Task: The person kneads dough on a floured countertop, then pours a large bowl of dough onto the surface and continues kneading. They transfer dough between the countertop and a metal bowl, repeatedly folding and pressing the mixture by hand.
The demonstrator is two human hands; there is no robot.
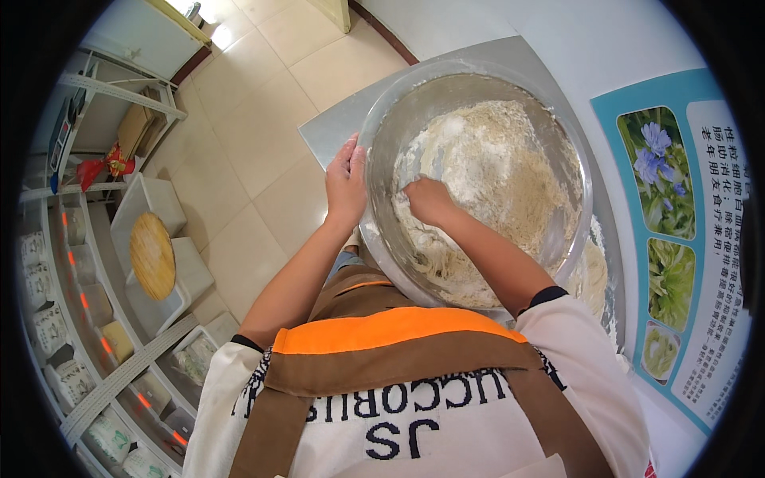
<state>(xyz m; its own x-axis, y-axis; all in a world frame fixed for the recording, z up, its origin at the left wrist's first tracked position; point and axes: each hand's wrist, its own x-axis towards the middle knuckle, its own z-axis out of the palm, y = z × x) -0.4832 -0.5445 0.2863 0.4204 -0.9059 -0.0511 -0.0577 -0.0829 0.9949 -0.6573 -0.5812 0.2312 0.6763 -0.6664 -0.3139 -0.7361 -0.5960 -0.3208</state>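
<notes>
A large round metal bowl (pixel 412 89) stands on a metal-topped table (pixel 340 119). Flour and rough, partly wet dough (pixel 490 161) cover much of its inside, with whiter flour on top. My left hand (pixel 348 179) grips the bowl's rim at its left side, fingers pointing away from me. Inside the bowl, my right hand (pixel 425 200) is curled, its fingertips down in the flour near the left wall; whether it holds any dough cannot be told. A pale floury mass (pixel 591 272) lies on the table beside the bowl, partly hidden by my right arm.
Shelves (pixel 128 373) with bins and packets run along the left. Near them are white plastic tubs (pixel 191 263), one under a round wooden board (pixel 153 256). A printed poster (pixel 609 119) with plant pictures hangs on the wall at right. Tiled floor (pixel 245 125) lies beyond the table.
</notes>
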